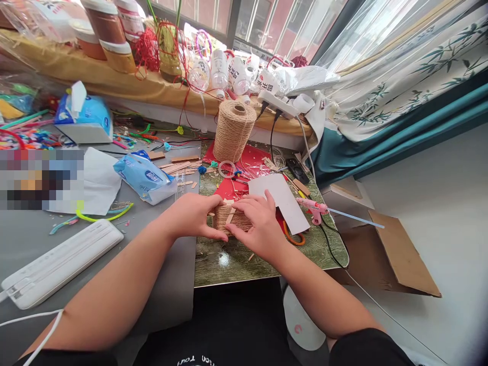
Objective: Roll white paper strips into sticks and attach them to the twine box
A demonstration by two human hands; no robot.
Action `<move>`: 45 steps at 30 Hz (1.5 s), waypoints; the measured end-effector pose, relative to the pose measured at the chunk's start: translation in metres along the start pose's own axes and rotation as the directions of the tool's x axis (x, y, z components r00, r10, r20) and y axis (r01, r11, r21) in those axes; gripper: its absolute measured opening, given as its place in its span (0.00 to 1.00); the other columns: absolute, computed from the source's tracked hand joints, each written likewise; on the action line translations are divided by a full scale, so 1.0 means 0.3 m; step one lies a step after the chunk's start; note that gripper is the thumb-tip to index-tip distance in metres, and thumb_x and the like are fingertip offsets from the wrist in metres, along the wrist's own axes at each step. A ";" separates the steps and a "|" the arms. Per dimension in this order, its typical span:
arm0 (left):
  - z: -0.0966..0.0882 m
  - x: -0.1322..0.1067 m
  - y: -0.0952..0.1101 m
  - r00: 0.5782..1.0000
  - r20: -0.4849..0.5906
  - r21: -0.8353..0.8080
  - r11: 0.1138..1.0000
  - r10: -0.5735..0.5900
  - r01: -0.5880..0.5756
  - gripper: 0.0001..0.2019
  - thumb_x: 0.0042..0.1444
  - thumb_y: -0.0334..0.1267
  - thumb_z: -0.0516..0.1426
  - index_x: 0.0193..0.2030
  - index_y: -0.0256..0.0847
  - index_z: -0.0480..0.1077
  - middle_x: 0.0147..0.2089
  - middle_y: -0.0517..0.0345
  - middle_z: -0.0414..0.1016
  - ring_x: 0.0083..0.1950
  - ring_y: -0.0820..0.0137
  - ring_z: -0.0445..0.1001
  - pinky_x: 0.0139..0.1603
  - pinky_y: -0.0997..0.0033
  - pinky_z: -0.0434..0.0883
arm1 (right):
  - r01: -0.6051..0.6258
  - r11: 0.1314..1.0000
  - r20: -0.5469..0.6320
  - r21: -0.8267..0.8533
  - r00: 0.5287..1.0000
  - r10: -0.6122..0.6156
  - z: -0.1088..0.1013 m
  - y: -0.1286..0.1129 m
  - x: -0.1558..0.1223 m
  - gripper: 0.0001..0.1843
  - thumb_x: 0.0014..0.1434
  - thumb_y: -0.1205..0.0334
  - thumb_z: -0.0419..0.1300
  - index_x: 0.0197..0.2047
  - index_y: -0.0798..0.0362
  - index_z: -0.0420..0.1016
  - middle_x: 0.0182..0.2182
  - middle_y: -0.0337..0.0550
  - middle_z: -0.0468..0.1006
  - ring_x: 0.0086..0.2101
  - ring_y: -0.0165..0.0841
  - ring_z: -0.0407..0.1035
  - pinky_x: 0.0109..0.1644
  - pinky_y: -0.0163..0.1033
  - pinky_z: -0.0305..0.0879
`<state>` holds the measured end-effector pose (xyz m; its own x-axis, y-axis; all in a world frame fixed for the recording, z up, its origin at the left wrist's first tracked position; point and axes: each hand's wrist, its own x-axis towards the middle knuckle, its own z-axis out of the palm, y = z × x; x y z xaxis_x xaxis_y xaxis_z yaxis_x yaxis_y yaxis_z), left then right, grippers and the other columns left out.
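A small block wrapped in jute twine (pixel 220 217) sits near the front of the green wood-grain table. My left hand (pixel 195 216) grips its left side, with thumb and fingers curved around it. A short pale wooden craft stick piece (pixel 231 215) lies slanted against the twine. My right hand (pixel 261 223) holds that piece between thumb and index finger, while its other fingers cover the block's right part. Behind both hands stands a large spool of jute twine (pixel 234 131). Off to the right, a pink hot glue gun (pixel 315 209) rests with a long glue stick in it.
White card (pixel 280 201) and red paper (pixel 224 189) lie by the block. Wipes (pixel 145 175), loose craft sticks (pixel 181 166) and a white paper trimmer (pixel 63 262) are leftward. A power strip (pixel 278 103) sits behind; a cardboard box (pixel 407 254) stands right.
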<state>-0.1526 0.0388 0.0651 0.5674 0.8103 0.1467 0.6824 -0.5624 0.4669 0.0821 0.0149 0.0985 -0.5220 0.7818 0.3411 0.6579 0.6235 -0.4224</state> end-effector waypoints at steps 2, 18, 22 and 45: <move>0.000 0.000 0.000 1.000 -0.004 -0.001 1.000 0.002 -0.002 0.38 0.44 0.75 0.60 0.48 0.43 0.70 0.34 0.58 0.80 0.30 0.66 0.75 0.30 0.70 0.56 | 0.001 1.000 0.003 0.008 1.000 -0.001 0.004 -0.001 0.001 0.21 0.58 0.55 0.70 0.54 0.45 0.76 0.51 0.46 0.81 0.57 0.49 0.69 0.74 0.67 0.31; -0.001 -0.001 0.001 1.000 0.004 0.032 0.999 -0.005 0.005 0.38 0.45 0.75 0.59 0.48 0.43 0.70 0.33 0.57 0.79 0.30 0.65 0.75 0.29 0.70 0.55 | -0.010 1.000 0.014 0.007 1.000 0.010 0.008 -0.011 0.001 0.25 0.56 0.53 0.70 0.56 0.45 0.74 0.50 0.48 0.79 0.55 0.48 0.69 0.74 0.66 0.36; 0.002 0.000 -0.003 1.000 -0.007 0.026 1.000 0.004 -0.004 0.37 0.44 0.74 0.60 0.47 0.43 0.70 0.34 0.57 0.79 0.30 0.65 0.75 0.29 0.70 0.55 | -0.017 1.000 0.018 0.020 1.000 0.016 0.014 -0.010 0.005 0.23 0.57 0.54 0.70 0.55 0.45 0.74 0.49 0.47 0.80 0.54 0.48 0.70 0.74 0.66 0.38; 0.015 0.003 -0.003 0.928 -0.277 -0.604 0.796 -0.249 0.034 0.13 0.67 0.44 0.43 0.48 0.42 0.63 0.37 0.57 0.69 0.35 0.67 0.66 0.36 0.68 0.65 | -0.002 0.997 -0.220 0.082 0.975 0.021 -0.016 -0.028 -0.030 0.11 0.63 0.61 0.61 0.50 0.45 0.75 0.50 0.46 0.79 0.55 0.45 0.71 0.73 0.61 0.45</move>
<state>-0.1507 0.0392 0.0610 0.2288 0.9378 0.2610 0.2844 -0.3208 0.9034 0.0837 0.0026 0.1030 -0.3760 0.7744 0.5089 0.6124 0.6198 -0.4908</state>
